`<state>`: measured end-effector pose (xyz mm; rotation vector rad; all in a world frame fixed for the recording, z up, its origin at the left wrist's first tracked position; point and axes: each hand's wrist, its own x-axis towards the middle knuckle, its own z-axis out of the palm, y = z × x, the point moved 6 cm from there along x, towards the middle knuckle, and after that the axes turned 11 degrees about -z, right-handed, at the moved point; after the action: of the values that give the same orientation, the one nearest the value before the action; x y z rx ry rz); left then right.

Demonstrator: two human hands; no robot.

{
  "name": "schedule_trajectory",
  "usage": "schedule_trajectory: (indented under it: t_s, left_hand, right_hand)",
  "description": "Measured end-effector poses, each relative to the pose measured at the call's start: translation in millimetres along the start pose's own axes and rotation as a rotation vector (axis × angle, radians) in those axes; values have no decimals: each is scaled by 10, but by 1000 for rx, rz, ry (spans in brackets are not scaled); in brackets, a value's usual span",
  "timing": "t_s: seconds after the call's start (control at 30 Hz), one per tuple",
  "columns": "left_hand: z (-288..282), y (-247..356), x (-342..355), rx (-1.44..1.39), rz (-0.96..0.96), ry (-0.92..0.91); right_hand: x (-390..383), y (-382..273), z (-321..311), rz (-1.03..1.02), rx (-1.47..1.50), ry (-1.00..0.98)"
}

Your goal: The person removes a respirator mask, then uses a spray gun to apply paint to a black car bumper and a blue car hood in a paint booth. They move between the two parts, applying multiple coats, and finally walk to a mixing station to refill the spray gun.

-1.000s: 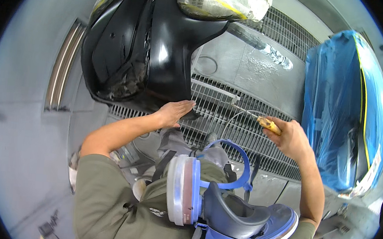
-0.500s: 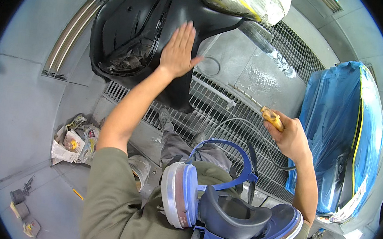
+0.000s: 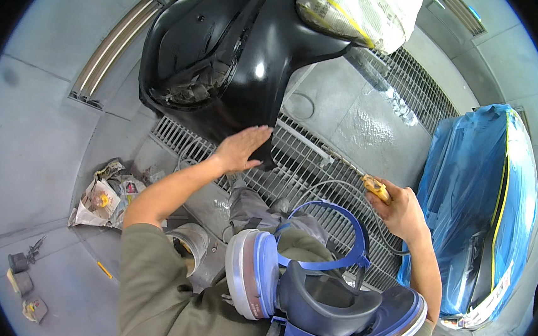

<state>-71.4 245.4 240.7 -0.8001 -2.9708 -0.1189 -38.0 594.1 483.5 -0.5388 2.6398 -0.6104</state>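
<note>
My left hand (image 3: 243, 150), fingers stretched and nearly together, lies at the lower tip of a glossy black car body panel (image 3: 261, 66). Whether the palm presses on the panel or hovers just over it, I cannot tell. My right hand (image 3: 399, 210) is wrapped round the yellow handle of what looks like an air blow gun (image 3: 378, 189), held out to the right over the floor grating. Its thin nozzle barely shows now. A grey hose (image 3: 337, 183) loops over the grating and passes behind my right wrist.
Printed paper and film (image 3: 360, 14) wrap a part behind the panel. Blue film covers a large object (image 3: 463, 183) at right. A respirator (image 3: 328, 299) hangs at my chest. Crumpled paper (image 3: 105, 199) and a bucket-like container (image 3: 193, 244) are at left, beyond the floor grating (image 3: 299, 151).
My left hand has slid down the black panel from its middle to its lower tip. My right hand has tilted the blow gun, so its long nozzle has swung from view.
</note>
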Motion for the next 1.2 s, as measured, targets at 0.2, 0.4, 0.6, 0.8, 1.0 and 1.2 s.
schedule_trajectory:
  t_s: [0.2, 0.4, 0.6, 0.8, 1.0, 1.2]
  left_hand:
    - [-1521, -969, 1258, 215, -259, 510]
    - [-1055, -431, 1248, 127, -154, 207]
    - [-961, -444, 1020, 234, -4, 135]
    - [-1660, -1087, 1797, 152, -186, 436]
    - [-1838, -1574, 2419, -110, -171, 397]
    - [-2044, -2024, 3052, 24, -104, 491]
  right_hand:
    - [150, -85, -239, 45, 75, 220]
    - [221, -207, -276, -1, -36, 175]
    - [238, -211, -220, -113, -92, 52]
    - [385, -257, -303, -55, -13, 115]
    - [571, -513, -585, 19, -33, 241]
    - [790, -988, -660, 199, 109, 379]
